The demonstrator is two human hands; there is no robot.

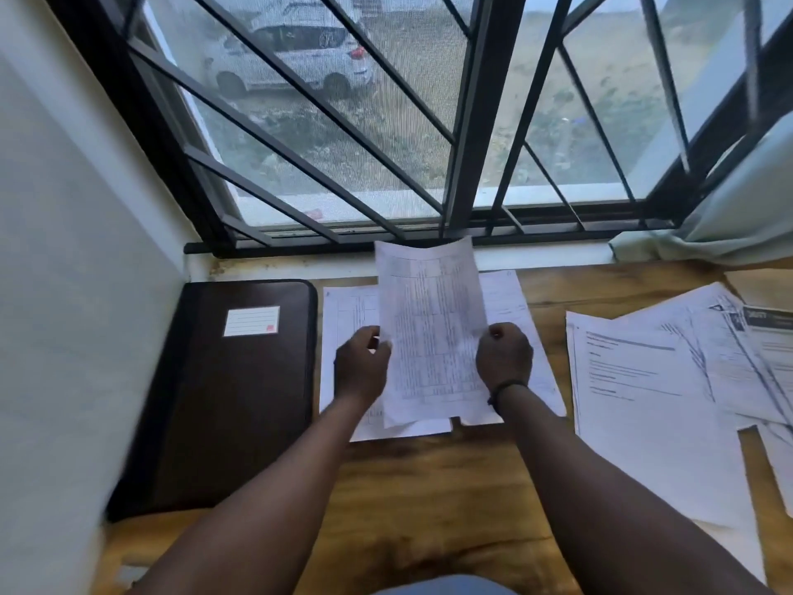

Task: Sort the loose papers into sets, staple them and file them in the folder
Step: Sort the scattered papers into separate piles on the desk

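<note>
Dark brown folder w/ a blank white label is lying closed, left of the held sheet. Left hand and right hand are each pinching a side edge of it, above two sorted piles. Loose papers are fanning out right of it. Best matching its table layout to a pile before dropping it. Print too blurred to read.

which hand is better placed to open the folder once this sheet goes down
Left, probably. The left hand holds the sheet on the side nearest the closed folder, which lies at the table's left. The right hand would have to cross over.
</note>
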